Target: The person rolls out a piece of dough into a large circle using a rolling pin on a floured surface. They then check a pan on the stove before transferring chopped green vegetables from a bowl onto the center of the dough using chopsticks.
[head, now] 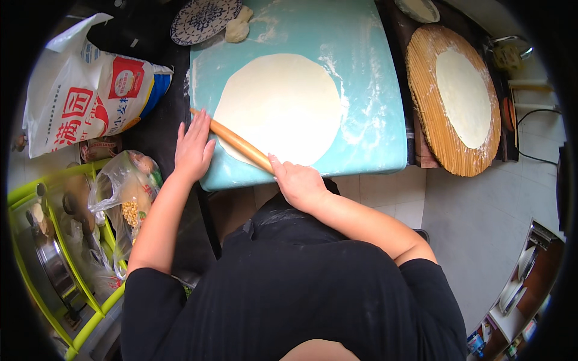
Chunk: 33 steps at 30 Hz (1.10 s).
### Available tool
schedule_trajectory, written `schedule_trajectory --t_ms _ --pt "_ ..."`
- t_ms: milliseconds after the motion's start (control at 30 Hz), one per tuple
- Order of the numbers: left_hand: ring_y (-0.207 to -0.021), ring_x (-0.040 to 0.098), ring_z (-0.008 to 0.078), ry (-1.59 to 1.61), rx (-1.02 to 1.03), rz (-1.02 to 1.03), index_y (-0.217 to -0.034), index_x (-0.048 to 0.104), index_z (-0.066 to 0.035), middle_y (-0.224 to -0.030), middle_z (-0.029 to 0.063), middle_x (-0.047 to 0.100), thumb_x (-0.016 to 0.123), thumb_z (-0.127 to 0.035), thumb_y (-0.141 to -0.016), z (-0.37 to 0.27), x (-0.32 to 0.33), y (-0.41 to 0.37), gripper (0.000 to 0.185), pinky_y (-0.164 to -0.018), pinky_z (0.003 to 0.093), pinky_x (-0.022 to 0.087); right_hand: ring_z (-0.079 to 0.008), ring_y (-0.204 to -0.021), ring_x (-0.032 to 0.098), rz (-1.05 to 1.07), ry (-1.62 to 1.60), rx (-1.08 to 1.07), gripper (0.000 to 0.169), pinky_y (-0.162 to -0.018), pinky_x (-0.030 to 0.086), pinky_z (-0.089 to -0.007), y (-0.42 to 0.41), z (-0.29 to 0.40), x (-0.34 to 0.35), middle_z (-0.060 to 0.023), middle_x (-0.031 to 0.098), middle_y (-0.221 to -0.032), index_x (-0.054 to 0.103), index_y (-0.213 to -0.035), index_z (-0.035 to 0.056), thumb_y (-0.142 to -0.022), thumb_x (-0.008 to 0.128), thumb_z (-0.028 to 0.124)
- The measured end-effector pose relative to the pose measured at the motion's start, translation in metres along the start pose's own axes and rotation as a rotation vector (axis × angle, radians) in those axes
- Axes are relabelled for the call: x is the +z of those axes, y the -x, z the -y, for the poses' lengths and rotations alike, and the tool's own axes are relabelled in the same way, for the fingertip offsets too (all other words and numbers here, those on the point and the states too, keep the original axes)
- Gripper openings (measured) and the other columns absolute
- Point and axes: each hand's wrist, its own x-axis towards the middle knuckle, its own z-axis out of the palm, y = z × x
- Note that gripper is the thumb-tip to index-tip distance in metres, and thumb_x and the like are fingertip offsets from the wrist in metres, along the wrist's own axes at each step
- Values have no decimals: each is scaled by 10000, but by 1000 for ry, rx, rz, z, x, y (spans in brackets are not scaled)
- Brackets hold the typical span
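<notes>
A wooden rolling pin (241, 145) lies aslant over the lower left edge of a large, round, thin dough sheet (280, 106). My left hand (195, 146) rests on the pin's far left end, fingers straight and thumb apart. At the near right end, my right hand (299, 182) is closed round the pin, by the table's front edge. Under the dough spreads a light teal mat (370, 140), dusted with flour, its front hanging over the edge.
Lumps of dough (238, 29) lie beside a blue-patterned plate (205, 20). A flour sack (90, 90) stands left, above a green rack (90, 289) and plastic bag (124, 180). At right, a round slatted wooden board (422, 90) bears another dough sheet (464, 99), near a bowl (417, 9).
</notes>
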Motion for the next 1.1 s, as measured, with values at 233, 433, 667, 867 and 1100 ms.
schedule_trajectory --t_ms 233,433,667,867,1100 --pt "-1380 236 309 -43 -58 -89 -1407 300 -19 -1480 165 274 437 -292 -915 -47 1 -43 579 -1129 453 140 -258 -829 570 -193 206 -158 350 -672 473 -393 -7 -97 -69 -78 590 -841 519 -1193 105 -850 539 170" --pt "-1371 232 351 -3 -167 -88 -1390 311 3 -1476 190 265 416 -337 -931 -37 22 -122 581 -1108 461 204 -363 -1311 304 -545 331 21 451 -1079 230 -468 -94 -170 -101 -190 378 -1384 487 -1257 63 -894 501 328" --pt "-1377 196 383 42 -246 -62 -1398 286 11 -1479 235 221 456 -264 -900 -79 22 -59 594 -1110 486 159 -363 -1267 379 -463 291 -159 424 -1048 297 -444 -80 -167 -101 -180 421 -1358 541 -1187 52 -851 565 309" --pt "-1385 161 397 175 -305 -116 -1405 278 9 -1494 229 184 502 -259 -878 -107 19 0 633 -1122 486 112 -330 -1071 539 -434 173 -367 292 -882 430 -422 -38 -164 -100 -128 573 -1165 582 -1001 39 -766 678 185" --pt "-1407 77 387 189 -339 137 -1440 165 21 -1509 244 93 500 -295 -886 -142 37 14 721 -1130 487 58 -318 -956 554 -517 119 -348 281 -811 438 -402 -36 -184 -107 -107 603 -1039 574 -953 37 -729 696 153"
